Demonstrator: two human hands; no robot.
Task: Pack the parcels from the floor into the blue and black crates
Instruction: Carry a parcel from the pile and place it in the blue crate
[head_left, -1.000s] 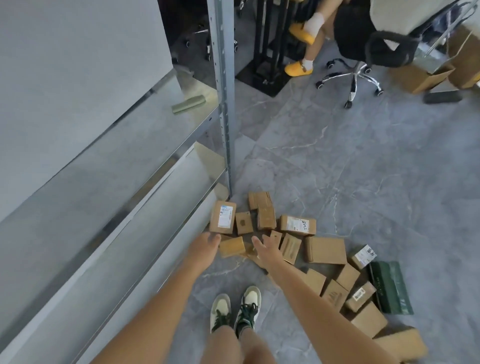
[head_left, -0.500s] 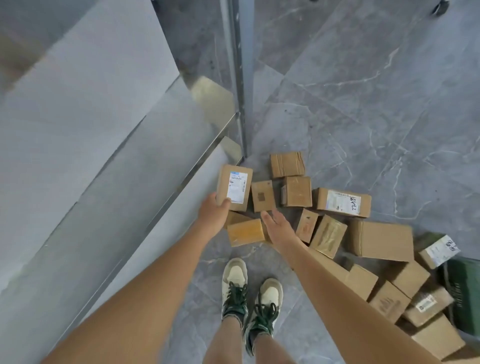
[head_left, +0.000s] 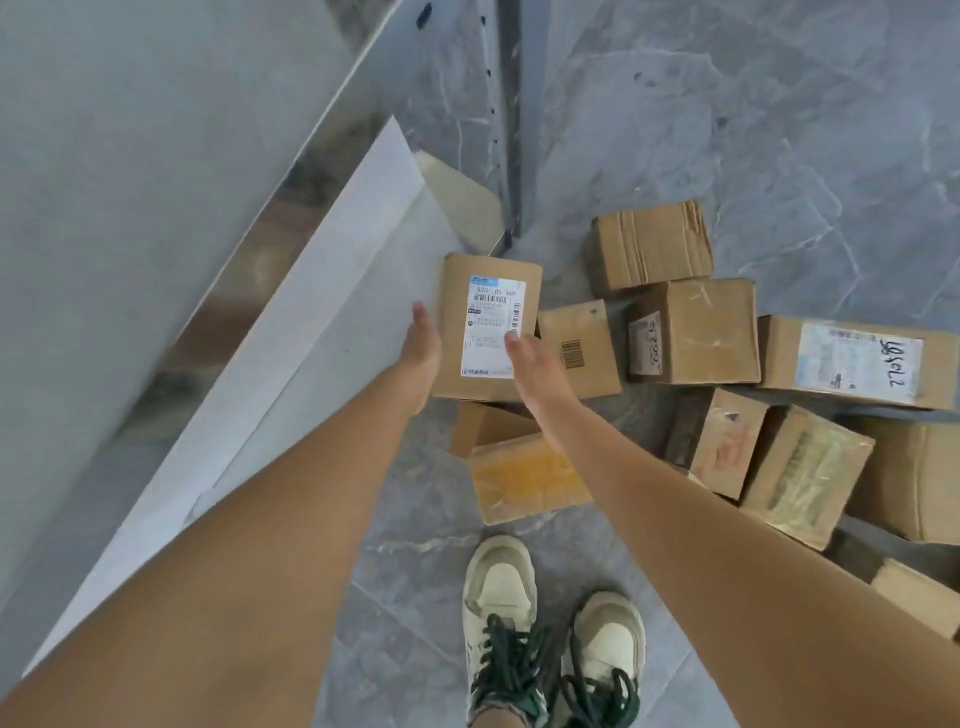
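Observation:
A brown parcel with a white shipping label (head_left: 488, 322) lies at the left end of a heap of cardboard parcels on the grey floor. My left hand (head_left: 422, 353) holds its left edge, thumb on top, fingers hidden beneath. My right hand (head_left: 530, 364) grips its lower right corner, thumb on the label. Beside it lie a small barcode parcel (head_left: 576, 348), a taped yellow parcel (head_left: 524, 475), a square parcel (head_left: 696, 332) and a long labelled parcel (head_left: 857, 364). No crate is in view.
A metal shelf post (head_left: 511, 130) stands just behind the held parcel, and a pale shelf board (head_left: 311, 338) runs along the left. My shoes (head_left: 550, 634) stand on the floor just below the heap. More parcels (head_left: 805, 473) spread to the right edge.
The view has dropped closer to the heap. My left hand has moved up along the labelled parcel's left edge, and my right hand has shifted left onto its lower right corner.

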